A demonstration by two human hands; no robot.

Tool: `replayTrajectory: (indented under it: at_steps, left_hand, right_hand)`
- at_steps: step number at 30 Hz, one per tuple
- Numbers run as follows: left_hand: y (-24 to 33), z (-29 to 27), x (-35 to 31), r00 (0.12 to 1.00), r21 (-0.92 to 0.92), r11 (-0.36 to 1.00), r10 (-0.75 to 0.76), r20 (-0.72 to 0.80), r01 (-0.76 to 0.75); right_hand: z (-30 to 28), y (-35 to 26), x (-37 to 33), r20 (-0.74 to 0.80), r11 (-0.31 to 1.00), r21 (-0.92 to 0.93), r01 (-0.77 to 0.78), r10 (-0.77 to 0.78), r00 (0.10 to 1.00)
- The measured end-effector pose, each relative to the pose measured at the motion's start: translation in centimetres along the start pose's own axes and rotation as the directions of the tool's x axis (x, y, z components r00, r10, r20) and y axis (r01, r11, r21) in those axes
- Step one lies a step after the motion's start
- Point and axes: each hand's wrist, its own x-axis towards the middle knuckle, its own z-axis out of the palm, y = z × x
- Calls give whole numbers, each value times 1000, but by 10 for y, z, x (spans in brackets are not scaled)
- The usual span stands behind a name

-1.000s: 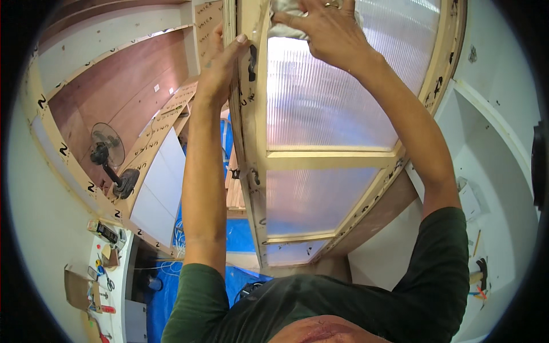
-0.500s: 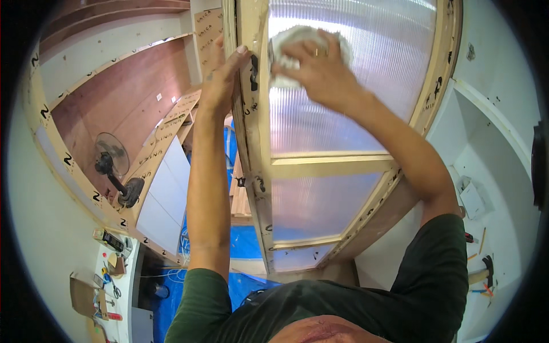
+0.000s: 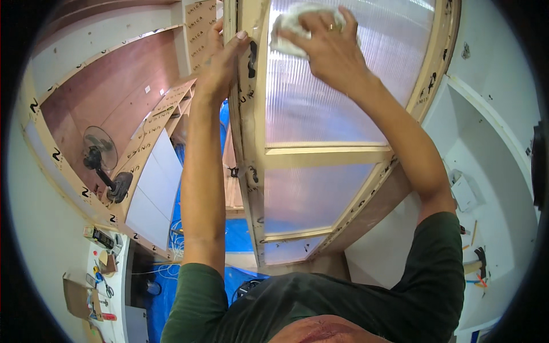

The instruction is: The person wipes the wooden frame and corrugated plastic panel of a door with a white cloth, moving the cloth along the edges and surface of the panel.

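Note:
A tall door (image 3: 320,151) stands before me, its pale wooden frame set with ribbed translucent panels. My left hand (image 3: 220,66) grips the door's left edge, thumb on the front face and fingers round the far side. Against the upper ribbed panel (image 3: 320,108), my right hand (image 3: 331,48) presses a crumpled white cloth (image 3: 294,28), fingers curled over it. A ring shows on one finger. Part of the cloth lies hidden under the hand. Dark marks and strips of tape run along the frame.
On the left, a black fan (image 3: 103,166) stands on a wooden counter. A white ledge (image 3: 117,280) at lower left holds scissors and small tools. White shelving (image 3: 492,171) at right holds a hammer (image 3: 479,263) and pencils. Blue sheeting (image 3: 237,234) covers the floor beyond the door.
My right hand and the cloth have slid upward on the panel. My left hand keeps its hold on the door edge. The whole view has shifted slightly.

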Motion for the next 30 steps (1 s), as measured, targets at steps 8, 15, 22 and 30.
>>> replayTrajectory:
  at_steps: [8,15,22,30]
  left_hand:
    - [-6,-8,3,1000,-36,999,3,21,-2]
    - [-4,-4,1,1000,-98,995,9,22,-6]
    - [-5,0,0,999,-126,992,14,35,-9]
    - [-5,-1,0,1000,-123,992,15,5,-14]
  right_hand:
    - [8,-45,-16,95,984,132,-118,106,990]
    - [15,-58,-14,31,963,149,-225,223,974]
    - [13,-43,-6,13,972,143,-184,184,983]
    - [14,-51,-9,7,950,213,-228,232,973]
